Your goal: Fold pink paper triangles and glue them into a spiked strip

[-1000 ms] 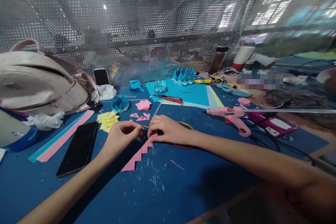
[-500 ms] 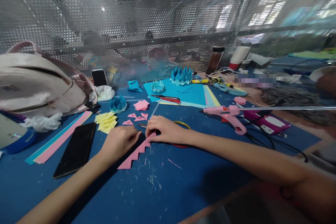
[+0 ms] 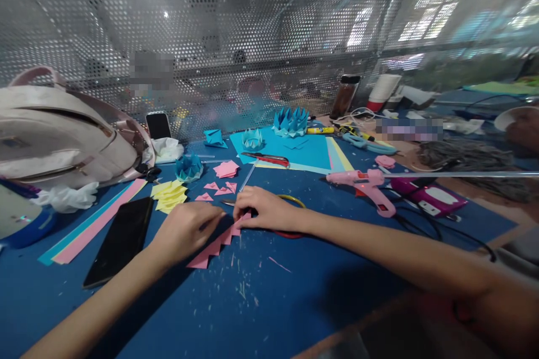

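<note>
A stepped strip of folded pink paper (image 3: pixel 214 248) lies slantwise on the blue table (image 3: pixel 269 303). Its upper end is pinched between the fingers of my right hand (image 3: pixel 263 210). My left hand (image 3: pixel 185 230) is curled beside the strip's left edge, and whatever its fingers hold, if anything, is hidden. Scissors (image 3: pixel 291 201) lie partly under my right hand, with a blade tip showing between the hands. Small pink folded pieces (image 3: pixel 223 188) and a pink paper stack (image 3: pixel 226 169) are just beyond. Yellow folded papers (image 3: pixel 169 195) sit behind my left hand.
A black phone (image 3: pixel 120 241) and paper strips (image 3: pixel 99 221) lie left, near a backpack (image 3: pixel 54 134). A pink glue gun (image 3: pixel 366 185) with cables is right. A red cutter (image 3: pixel 267 159), blue sheets (image 3: pixel 295 154) and blue paper crowns (image 3: pixel 291 122) stand or lie behind.
My left hand has shifted slightly left, and the lower end of the pink strip has moved slightly up and left. My right hand keeps its pinch.
</note>
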`<state>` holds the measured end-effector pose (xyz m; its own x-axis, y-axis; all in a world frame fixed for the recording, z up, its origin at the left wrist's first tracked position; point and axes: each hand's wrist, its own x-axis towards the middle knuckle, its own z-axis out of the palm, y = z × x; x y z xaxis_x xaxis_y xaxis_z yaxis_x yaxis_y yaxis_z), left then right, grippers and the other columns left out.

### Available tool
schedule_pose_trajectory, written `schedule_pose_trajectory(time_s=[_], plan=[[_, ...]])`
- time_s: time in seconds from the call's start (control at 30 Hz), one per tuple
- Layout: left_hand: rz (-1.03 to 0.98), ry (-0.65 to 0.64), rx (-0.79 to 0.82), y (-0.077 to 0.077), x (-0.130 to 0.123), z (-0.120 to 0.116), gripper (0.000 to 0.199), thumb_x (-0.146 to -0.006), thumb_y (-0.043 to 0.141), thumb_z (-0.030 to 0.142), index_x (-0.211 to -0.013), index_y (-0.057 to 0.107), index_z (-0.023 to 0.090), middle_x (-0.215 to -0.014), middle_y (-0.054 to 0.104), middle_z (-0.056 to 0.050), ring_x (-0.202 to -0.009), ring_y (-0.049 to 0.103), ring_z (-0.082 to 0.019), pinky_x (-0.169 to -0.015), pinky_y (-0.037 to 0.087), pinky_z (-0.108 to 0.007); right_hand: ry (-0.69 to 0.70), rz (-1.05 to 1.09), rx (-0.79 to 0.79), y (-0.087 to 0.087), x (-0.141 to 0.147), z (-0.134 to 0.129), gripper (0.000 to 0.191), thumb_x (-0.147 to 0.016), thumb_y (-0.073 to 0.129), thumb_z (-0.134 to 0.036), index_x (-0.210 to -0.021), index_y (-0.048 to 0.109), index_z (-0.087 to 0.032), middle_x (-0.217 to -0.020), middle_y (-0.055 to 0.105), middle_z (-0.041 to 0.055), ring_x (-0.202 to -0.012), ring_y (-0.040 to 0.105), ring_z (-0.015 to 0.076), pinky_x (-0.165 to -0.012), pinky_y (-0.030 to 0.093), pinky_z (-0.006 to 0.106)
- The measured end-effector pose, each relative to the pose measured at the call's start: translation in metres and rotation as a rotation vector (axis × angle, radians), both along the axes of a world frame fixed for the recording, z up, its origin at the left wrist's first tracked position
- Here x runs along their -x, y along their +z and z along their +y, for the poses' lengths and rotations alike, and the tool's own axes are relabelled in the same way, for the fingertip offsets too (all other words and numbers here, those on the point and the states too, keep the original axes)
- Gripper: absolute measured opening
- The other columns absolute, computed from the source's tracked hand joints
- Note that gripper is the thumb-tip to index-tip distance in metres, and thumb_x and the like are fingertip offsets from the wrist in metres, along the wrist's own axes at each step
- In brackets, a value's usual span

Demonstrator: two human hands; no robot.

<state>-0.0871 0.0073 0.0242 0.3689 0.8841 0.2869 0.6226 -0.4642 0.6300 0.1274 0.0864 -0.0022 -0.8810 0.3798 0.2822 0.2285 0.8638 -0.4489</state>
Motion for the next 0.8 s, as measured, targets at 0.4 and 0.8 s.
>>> schedule_pose_trajectory(time_s=[0.4, 0.8], plan=[[-0.566, -0.148, 0.511, -0.005, -0.007, -0.001, 0.036, -0.095, 0.048, 0.039, -0.074, 0.069, 0.020, -0.074, 0.072, -0.005, -0.069, 0.067, -0.019, -0.069, 0.052, -0.030, -0.015, -0.006, 0.012, 0.001, 0.000, -0.001, 0.004, -0.082, 0.068, -0.015, -0.084, 0.069, -0.018, -0.080, 0.064, 0.0000, -0.083, 0.054, 0.0168, -0.077, 0.040, 0.029], [0.202, -0.053, -0.166, -0.008, 0.000, 0.001, 0.028, -0.094, 0.048, 0.026, -0.085, 0.074, 0.021, -0.078, 0.071, -0.008, -0.075, 0.064, -0.022, -0.070, 0.045, -0.032, -0.018, -0.003, 0.024, 0.002, 0.001, -0.002, 0.007, -0.084, 0.071, -0.025, -0.085, 0.069, -0.019, -0.084, 0.065, 0.0003, -0.086, 0.054, 0.0165, -0.078, 0.039, 0.029]])
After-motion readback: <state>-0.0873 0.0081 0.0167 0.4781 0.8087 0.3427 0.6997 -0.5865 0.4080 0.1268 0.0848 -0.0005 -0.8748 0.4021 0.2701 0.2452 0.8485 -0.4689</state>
